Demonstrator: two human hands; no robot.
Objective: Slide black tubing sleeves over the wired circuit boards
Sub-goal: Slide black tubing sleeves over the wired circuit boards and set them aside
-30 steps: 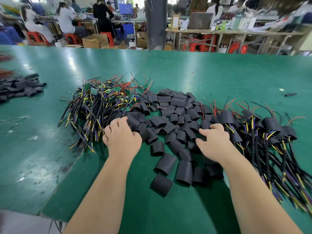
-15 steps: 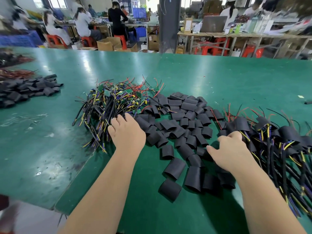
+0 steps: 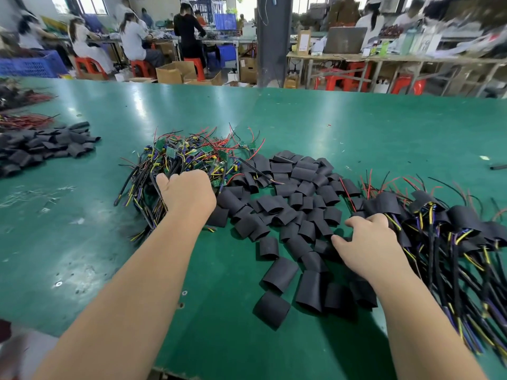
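A tangled pile of wired circuit boards (image 3: 189,157), green boards with yellow, black and red wires, lies left of centre on the green table (image 3: 315,124). My left hand (image 3: 186,194) sits on its near edge, fingers curled down into the wires and gripping some of them. Loose black tubing sleeves (image 3: 296,204) are heaped in the middle. My right hand (image 3: 365,242) rests at the heap's right edge, its thumb and curled fingers closed on a sleeve. To the right lie boards covered by sleeves (image 3: 439,223), wires trailing toward me.
A second heap of black sleeves (image 3: 46,146) and red wires (image 3: 24,120) lies at the far left. A short black tube piece (image 3: 498,167) is at the right edge. Other people work at benches beyond the table.
My left hand has pushed further up into the wired-board pile and its fingers have curled in. My right hand stays at the sleeve heap's right edge. The view has tilted up.
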